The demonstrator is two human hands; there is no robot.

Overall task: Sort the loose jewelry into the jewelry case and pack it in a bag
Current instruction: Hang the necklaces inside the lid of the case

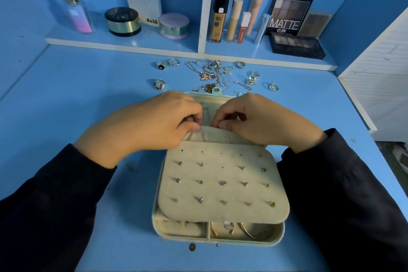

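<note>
An open beige jewelry case (159, 231) lies on the blue desk in front of me. Its earring panel (223, 192), studded with several small earrings, is folded down over the lower tray. At the lid's fabric pocket (212, 134), my left hand (154, 121) and my right hand (258, 119) both have fingers curled at the edge, pinching it; what is between the fingertips is hidden. Loose rings and tangled chains (212, 75) lie on the desk beyond the case. No bag is in view.
A shelf at the back holds a perfume bottle (76, 10), round compacts (122, 21), foundation and lip tubes (231, 17) and eyeshadow palettes (297, 47). A white panel (375, 86) stands at the right. Two tiny pieces (192, 247) lie at the case's front edge.
</note>
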